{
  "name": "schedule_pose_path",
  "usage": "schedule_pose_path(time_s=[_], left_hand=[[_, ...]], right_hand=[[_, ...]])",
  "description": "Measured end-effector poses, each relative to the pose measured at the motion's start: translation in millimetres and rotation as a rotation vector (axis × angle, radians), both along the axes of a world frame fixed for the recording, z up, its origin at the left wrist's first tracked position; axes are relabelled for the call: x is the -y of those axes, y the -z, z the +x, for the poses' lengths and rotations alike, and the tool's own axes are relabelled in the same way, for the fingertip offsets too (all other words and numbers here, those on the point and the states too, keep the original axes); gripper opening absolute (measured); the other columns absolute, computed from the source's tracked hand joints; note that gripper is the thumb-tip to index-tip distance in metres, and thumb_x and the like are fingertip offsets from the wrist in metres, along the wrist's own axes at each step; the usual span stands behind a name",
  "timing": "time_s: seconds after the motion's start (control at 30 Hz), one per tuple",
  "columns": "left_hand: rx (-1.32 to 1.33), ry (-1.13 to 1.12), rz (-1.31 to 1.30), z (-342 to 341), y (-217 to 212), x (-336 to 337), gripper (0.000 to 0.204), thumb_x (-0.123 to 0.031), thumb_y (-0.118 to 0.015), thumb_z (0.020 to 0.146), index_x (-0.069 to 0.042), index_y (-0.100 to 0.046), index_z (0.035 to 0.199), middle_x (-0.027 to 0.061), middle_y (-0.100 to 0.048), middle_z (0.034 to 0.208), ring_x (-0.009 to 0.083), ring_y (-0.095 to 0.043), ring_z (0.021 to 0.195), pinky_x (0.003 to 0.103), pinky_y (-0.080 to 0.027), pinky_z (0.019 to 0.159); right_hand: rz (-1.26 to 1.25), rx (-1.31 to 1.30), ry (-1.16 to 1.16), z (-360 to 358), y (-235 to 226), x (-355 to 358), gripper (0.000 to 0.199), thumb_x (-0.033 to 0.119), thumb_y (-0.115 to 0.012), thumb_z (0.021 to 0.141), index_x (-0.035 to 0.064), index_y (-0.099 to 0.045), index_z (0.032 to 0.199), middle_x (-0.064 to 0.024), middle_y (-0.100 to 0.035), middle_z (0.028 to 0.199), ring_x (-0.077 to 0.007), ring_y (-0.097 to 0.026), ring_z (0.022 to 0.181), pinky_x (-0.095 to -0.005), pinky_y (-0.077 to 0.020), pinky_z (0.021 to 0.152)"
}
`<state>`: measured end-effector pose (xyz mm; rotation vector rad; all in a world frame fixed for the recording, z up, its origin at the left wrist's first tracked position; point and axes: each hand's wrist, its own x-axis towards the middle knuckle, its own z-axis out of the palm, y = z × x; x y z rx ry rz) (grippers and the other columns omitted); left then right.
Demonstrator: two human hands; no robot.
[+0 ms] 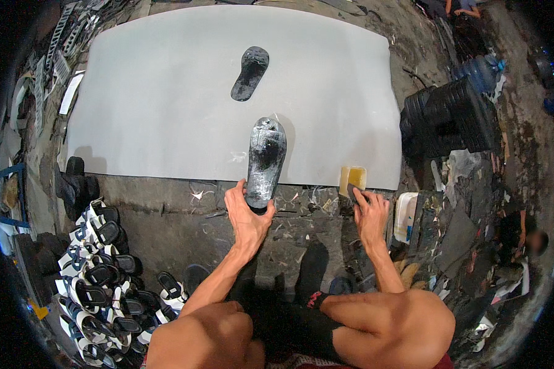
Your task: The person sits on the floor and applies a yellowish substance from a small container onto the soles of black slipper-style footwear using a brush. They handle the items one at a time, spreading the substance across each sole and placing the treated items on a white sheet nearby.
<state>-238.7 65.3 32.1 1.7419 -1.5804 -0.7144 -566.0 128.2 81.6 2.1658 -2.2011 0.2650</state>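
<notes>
My left hand [247, 212] grips the heel end of a dark shoe sole [266, 160] that looks wet and shiny on top. Its toe end lies over the near edge of a large pale grey sheet [166, 92] spread on the floor. A second dark sole [250, 72] lies flat farther out on the sheet, untouched. My right hand [369, 212] holds a small dark tool [354, 192] whose tip is at a small tin of yellowish glue [353, 179] at the sheet's near right edge. My bare knees fill the bottom of the view.
A pile of black-and-white sandals [98, 264] lies at my left. A stack of black crates [449, 117] and a blue water bottle [480, 71] stand at the right. A white container [405, 215] sits by my right hand. Scraps litter the dirty floor; another person sits at the far right.
</notes>
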Motion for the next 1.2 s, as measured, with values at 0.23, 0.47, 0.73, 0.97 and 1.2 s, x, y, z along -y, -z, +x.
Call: schedule_pose_path(time_s=[0.23,0.47,0.73,0.97,1.2], left_hand=[[-0.691,-0.098,0.593,48,-70,46,0.060,-0.032,-0.092,0.090,0.008,-0.076,0.133,0.0036,-0.074,0.101,0.0111,-0.062,0.085,0.028,-0.048,0.073],[-0.682,-0.093,0.636,38,-110,172,0.041,-0.047,-0.096,0.081,-0.014,-0.071,0.085,-0.0069,-0.047,0.077,0.0105,-0.042,0.070,0.031,-0.033,0.065],[-0.214,0.073,0.388,-106,-128,417,0.061,-0.052,-0.094,0.074,0.004,-0.076,0.091,0.0083,-0.065,0.080,0.0193,-0.052,0.057,0.044,-0.035,0.050],[-0.108,0.173,0.013,-213,-113,481,0.082,-0.058,-0.102,0.071,0.012,-0.082,0.110,0.0261,-0.083,0.108,0.0335,-0.082,0.095,0.046,-0.062,0.087],[0.163,0.430,-0.134,-202,6,392,0.115,-0.054,-0.100,0.076,0.010,-0.050,0.157,0.0367,-0.057,0.150,0.0501,-0.057,0.141,0.054,-0.050,0.118]], right_hand=[[0.073,0.210,0.157,9,-44,-19,0.038,0.015,-0.085,0.091,0.0142,-0.082,0.129,-0.0076,-0.071,0.107,-0.0296,-0.066,0.105,-0.0469,-0.0448,0.096],[-0.023,0.298,0.331,4,-60,0,0.032,0.016,-0.082,0.094,0.0118,-0.082,0.126,-0.0096,-0.073,0.105,-0.0314,-0.068,0.106,-0.0473,-0.0447,0.095],[-0.101,0.420,0.435,-2,-56,18,0.031,0.017,-0.082,0.095,0.0112,-0.082,0.126,-0.0098,-0.073,0.104,-0.0315,-0.068,0.104,-0.0489,-0.0442,0.096],[-0.067,0.437,0.500,-15,-74,24,0.027,0.016,-0.079,0.098,0.0073,-0.082,0.123,-0.0107,-0.076,0.104,-0.0310,-0.069,0.099,-0.0438,-0.0440,0.094],[-0.003,0.441,0.500,-21,-57,19,0.028,0.018,-0.080,0.098,0.0094,-0.082,0.125,-0.0082,-0.075,0.104,-0.0292,-0.069,0.101,-0.0446,-0.0433,0.093]])
